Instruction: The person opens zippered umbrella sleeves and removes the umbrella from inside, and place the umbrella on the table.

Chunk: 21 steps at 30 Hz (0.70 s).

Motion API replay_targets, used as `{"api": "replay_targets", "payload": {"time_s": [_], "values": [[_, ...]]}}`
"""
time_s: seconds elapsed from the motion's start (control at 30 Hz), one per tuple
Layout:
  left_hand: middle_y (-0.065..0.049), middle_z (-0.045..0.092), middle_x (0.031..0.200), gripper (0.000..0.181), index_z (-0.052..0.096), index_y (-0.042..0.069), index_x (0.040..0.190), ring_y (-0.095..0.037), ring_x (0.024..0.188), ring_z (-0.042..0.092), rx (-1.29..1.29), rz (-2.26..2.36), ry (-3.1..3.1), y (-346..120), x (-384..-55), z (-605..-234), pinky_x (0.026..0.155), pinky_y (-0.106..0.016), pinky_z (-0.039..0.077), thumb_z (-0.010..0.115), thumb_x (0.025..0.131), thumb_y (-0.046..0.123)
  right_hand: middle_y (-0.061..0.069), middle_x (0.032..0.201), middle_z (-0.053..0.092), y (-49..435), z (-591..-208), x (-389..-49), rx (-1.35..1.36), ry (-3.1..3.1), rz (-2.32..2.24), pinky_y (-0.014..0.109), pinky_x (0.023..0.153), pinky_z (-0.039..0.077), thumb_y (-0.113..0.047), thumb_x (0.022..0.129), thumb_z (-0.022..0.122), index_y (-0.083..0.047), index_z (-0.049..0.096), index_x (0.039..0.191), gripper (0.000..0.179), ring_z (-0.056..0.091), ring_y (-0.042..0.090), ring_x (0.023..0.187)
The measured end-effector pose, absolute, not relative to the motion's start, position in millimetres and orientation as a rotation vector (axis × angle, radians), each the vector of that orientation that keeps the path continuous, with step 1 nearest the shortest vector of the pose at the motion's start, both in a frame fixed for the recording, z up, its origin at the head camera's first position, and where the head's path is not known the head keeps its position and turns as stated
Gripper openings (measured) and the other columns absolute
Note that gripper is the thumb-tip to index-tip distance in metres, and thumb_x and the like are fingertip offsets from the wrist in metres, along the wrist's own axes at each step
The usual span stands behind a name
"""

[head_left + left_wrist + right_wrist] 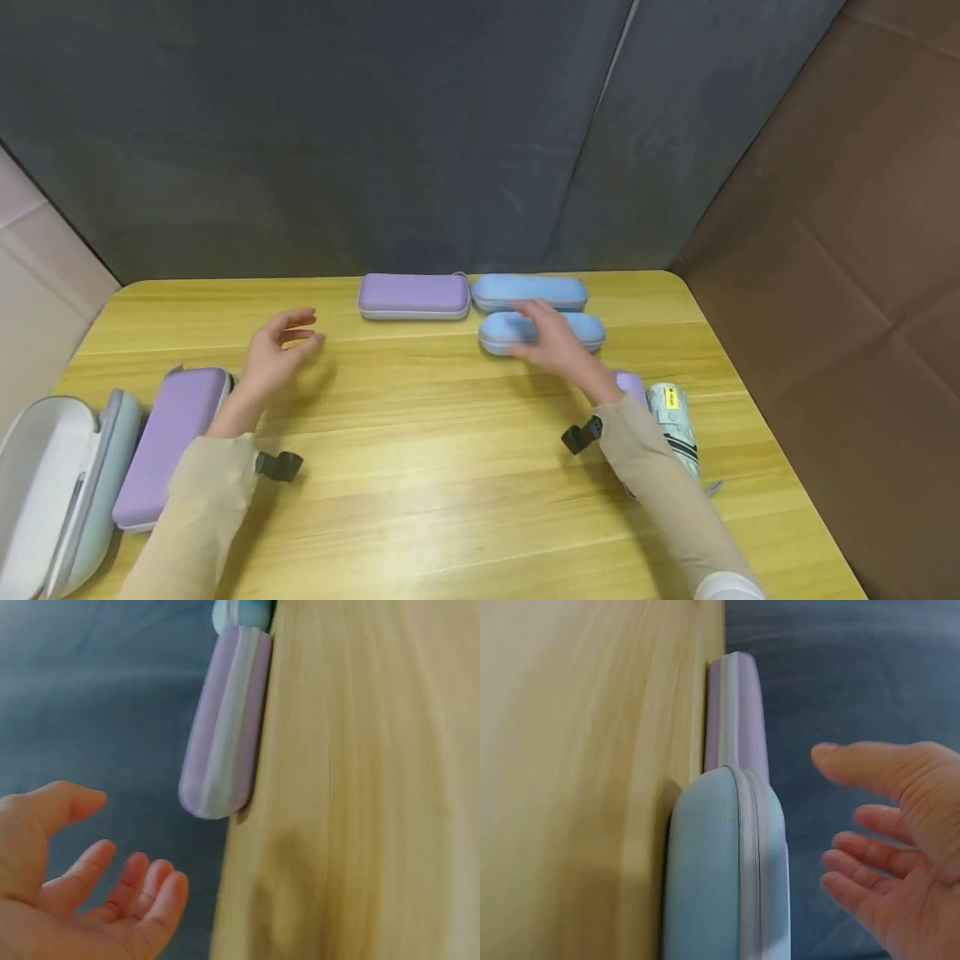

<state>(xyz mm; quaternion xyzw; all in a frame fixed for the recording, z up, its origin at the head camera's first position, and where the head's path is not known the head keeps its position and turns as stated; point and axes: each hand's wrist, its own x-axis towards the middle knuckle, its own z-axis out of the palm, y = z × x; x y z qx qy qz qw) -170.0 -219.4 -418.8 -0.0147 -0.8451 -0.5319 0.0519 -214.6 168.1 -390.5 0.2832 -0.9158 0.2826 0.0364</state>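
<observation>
Over the left part of the table my left hand (276,354) hovers with relaxed fingers and holds nothing; the left wrist view shows the gap between its thumb and fingers (154,889). My right hand (553,340) is above the front blue zippered case (501,332), covering part of it, its fingers loosely bent around empty air. Directly behind lies a second blue case (529,289). To their left, at the table's back edge, is a purple zippered case (414,294). In the right wrist view the thumb and fingers stand apart beside a blue case (705,870).
By my left forearm lie a larger purple case (171,446) and a pale box with a white top (45,483). Near my right sleeve are a folded umbrella (672,425) with a yellow label and a partly hidden purple item (630,385). Dark cloth (337,142) hangs behind the table.
</observation>
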Motion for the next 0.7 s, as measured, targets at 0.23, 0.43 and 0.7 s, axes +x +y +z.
{"api": "replay_targets", "payload": {"time_s": [0.23, 0.43, 0.7], "values": [[-0.027, 0.033, 0.143, 0.061, 0.025, -0.005, 0.144, 0.005, 0.091, 0.049, 0.095, -2.041, -2.430, -202.4, -223.7, -434.5, 0.088, -0.018, 0.046, 0.053, 0.095, 0.017, 0.016, 0.139, 0.040, 120.7, -390.8, -261.8, 0.937, -2.958, 0.638, 0.040, 0.104, 0.034, -0.017, 0.081, 0.072, -0.002, 0.036, 0.141, 0.071, 0.037, 0.029, 0.128], [-0.024, 0.028, 0.147, 0.065, 0.021, 0.000, 0.147, -0.027, 0.119, 0.047, 0.134, -2.102, -2.450, -189.6, -243.6, -442.2, 0.097, -0.035, 0.043, 0.053, 0.092, 0.010, 0.015, 0.138, 0.040, 92.0, -400.3, -287.2, 0.937, -3.048, 0.468, 0.036, 0.103, 0.036, -0.022, 0.083, 0.071, -0.003, 0.035, 0.141, 0.071, 0.037, 0.029, 0.126], [-0.018, 0.020, 0.152, 0.077, 0.020, 0.003, 0.148, -0.037, 0.132, 0.032, 0.054, -2.074, -2.566, -174.5, -254.0, -435.8, 0.092, -0.029, 0.041, 0.056, 0.081, -0.006, 0.021, 0.140, 0.038, 71.7, -410.2, -301.8, 0.875, -3.185, 0.441, 0.036, 0.105, 0.034, -0.021, 0.081, 0.072, 0.004, 0.030, 0.142, 0.079, 0.038, 0.034, 0.127]]}}
